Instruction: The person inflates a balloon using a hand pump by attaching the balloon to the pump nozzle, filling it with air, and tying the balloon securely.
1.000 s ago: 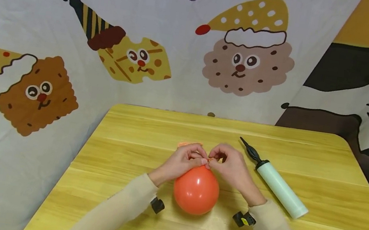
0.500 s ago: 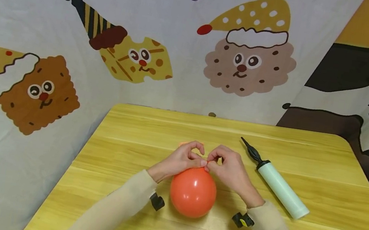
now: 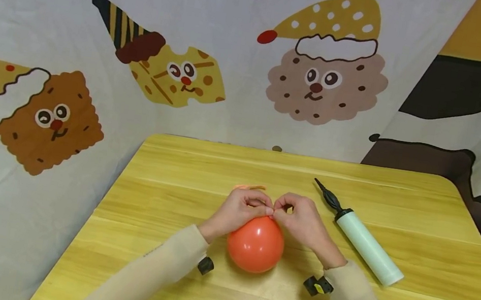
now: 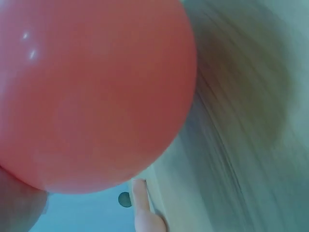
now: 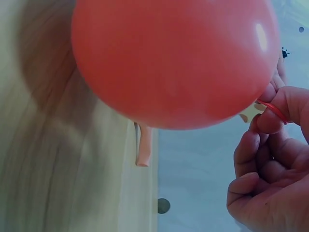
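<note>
While holding the round orange-red balloon (image 3: pixel 254 248) by its neck (image 5: pixel 275 111) at twelve o'clock, pinches there from both sides: from eleven o'clock with thumb and fingers of the left hand (image 3: pixel 242 212), from one o'clock with those of the right hand (image 3: pixel 299 218). Held over the middle of the wooden table (image 3: pixel 173 171); cannot tell whether touching its top. Showing at half past eleven, beyond the left hand, a limp orange strip (image 5: pixel 144 151). Showing toward three o'clock, apart from the right hand, a pale green pump (image 3: pixel 367 245), with black nozzle (image 3: pixel 329 198) pointing between ten and eleven. Backed at twelve by a cartoon-printed cloth (image 3: pixel 241 42).
</note>
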Action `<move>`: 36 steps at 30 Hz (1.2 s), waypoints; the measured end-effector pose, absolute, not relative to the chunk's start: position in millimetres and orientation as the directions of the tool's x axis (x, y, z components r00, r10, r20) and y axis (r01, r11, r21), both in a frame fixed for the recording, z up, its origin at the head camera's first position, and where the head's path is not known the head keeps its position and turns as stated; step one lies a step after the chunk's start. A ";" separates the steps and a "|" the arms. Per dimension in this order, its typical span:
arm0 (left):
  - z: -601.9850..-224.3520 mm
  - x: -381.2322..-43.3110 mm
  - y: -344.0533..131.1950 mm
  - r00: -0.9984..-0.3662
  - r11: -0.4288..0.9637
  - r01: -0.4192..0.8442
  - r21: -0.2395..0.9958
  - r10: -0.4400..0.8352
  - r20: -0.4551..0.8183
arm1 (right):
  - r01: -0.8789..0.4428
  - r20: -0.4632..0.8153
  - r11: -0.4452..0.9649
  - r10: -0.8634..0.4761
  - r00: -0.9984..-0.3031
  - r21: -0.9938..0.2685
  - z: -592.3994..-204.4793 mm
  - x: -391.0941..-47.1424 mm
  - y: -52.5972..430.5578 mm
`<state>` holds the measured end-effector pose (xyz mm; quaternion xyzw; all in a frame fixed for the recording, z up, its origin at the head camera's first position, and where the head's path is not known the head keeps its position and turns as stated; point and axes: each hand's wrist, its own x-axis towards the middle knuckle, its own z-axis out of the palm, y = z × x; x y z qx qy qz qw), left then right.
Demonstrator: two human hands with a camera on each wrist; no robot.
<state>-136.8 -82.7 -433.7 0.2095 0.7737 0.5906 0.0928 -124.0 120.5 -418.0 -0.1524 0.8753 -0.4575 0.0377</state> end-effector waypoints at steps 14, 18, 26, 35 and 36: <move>-434.5 -129.6 -81.8 -0.883 0.355 0.429 0.831 0.358 0.303 | -0.117 -0.026 0.486 -0.278 -0.960 -0.866 -423.0 -121.1 117.5; -438.4 -128.9 -85.4 -0.786 0.355 0.602 0.715 0.421 0.453 | -0.038 -0.077 0.443 -0.237 -0.968 -0.895 -423.9 -118.9 115.4; -431.1 -127.8 -92.7 -0.702 0.362 0.698 0.618 0.517 0.491 | 0.052 -0.130 0.352 -0.201 -0.971 -0.935 -422.4 -116.2 113.9; -410.5 -127.5 -88.1 -0.763 0.521 0.635 0.570 0.541 0.354 | 0.046 -0.106 0.403 -0.128 -0.986 -0.914 -424.6 -116.5 107.8; -408.6 -126.4 -87.4 -0.757 0.533 0.645 0.548 0.544 0.361 | 0.043 -0.103 0.407 -0.125 -0.987 -0.912 -424.4 -116.6 107.7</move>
